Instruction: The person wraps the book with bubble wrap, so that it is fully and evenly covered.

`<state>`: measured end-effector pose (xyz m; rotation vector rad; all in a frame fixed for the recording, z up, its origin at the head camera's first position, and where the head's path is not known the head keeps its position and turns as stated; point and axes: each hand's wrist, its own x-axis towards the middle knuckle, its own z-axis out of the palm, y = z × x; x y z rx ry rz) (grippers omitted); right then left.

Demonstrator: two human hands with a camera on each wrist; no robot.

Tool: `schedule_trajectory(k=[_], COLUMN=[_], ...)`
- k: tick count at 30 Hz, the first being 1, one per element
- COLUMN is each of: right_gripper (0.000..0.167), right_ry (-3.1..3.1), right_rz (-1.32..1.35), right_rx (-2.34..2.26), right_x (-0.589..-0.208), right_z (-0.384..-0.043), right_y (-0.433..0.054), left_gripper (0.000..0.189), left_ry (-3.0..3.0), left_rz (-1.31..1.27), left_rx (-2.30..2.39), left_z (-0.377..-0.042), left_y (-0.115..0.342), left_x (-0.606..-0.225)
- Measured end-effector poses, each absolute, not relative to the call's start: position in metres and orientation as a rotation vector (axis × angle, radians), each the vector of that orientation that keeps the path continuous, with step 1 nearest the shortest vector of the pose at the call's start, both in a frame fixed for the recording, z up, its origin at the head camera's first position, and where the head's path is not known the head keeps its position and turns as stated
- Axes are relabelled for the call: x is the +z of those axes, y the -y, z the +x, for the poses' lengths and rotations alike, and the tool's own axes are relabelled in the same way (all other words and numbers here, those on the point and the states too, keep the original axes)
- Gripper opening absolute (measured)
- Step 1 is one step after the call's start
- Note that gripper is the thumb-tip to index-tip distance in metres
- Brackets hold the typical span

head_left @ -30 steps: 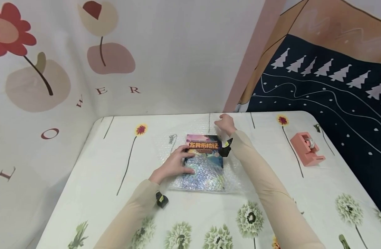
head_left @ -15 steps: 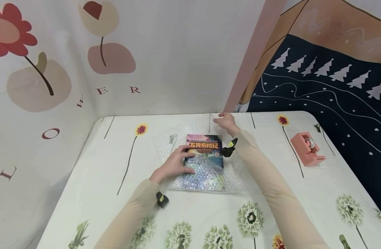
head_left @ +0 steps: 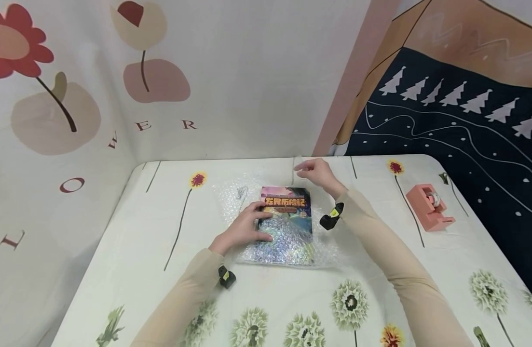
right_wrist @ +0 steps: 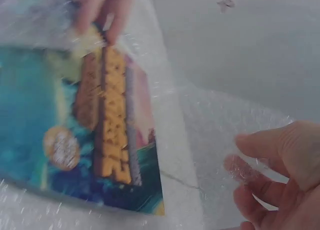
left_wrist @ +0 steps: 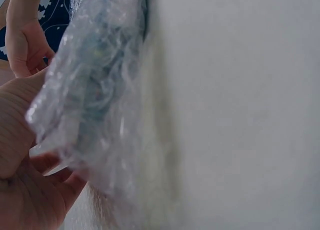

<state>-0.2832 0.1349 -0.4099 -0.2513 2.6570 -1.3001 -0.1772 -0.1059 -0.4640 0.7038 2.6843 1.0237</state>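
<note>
A book (head_left: 287,205) with a colourful cover and orange lettering lies on the table, its lower half under a shiny fold of bubble wrap (head_left: 287,248). More wrap extends beneath and beyond it. My left hand (head_left: 241,229) rests on the book's left side, fingers spread over the cover and the folded wrap. In the left wrist view, the wrap's crumpled edge hides part of that hand. At the far side, my right hand (head_left: 319,173) pinches the clear wrap between thumb and fingers; in the right wrist view, the film (right_wrist: 220,110) runs from the book to the fingertips (right_wrist: 245,140).
A pink tape dispenser (head_left: 428,207) with a roll in it stands on the right of the table. The flower-printed tabletop (head_left: 131,250) meets a pale curtain (head_left: 248,96) at the back. A dark tree-patterned cloth (head_left: 456,130) hangs at the right.
My right wrist and forearm have swung to the right and slightly nearer, while the right fingers stay near the table's far edge. The left hand and the book have barely moved.
</note>
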Motion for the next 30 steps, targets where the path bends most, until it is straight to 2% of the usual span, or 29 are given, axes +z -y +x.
schedule_trajectory(k=[6, 17, 30], right_gripper=[0.021, 0.026, 0.026], right_ry=[-2.897, -2.920, -2.867], right_rz=[-0.464, -0.800, -1.106], right_rx=[-1.000, -0.819, -0.499], right_x=[-0.405, -0.413, -0.426], right_z=[-0.262, -0.227, -0.213], right_y=[-0.132, -0.128, -0.129], left_gripper=[0.066, 0.068, 0.066], left_ry=[-2.681, -2.684, -2.708], left_rz=[0.706, 0.714, 0.727], left_rx=[1.016, 1.015, 0.893], left_z=[-0.177, -0.179, -0.179], left_y=[0.105, 0.107, 0.107], left_x=[-0.464, -0.467, -0.464])
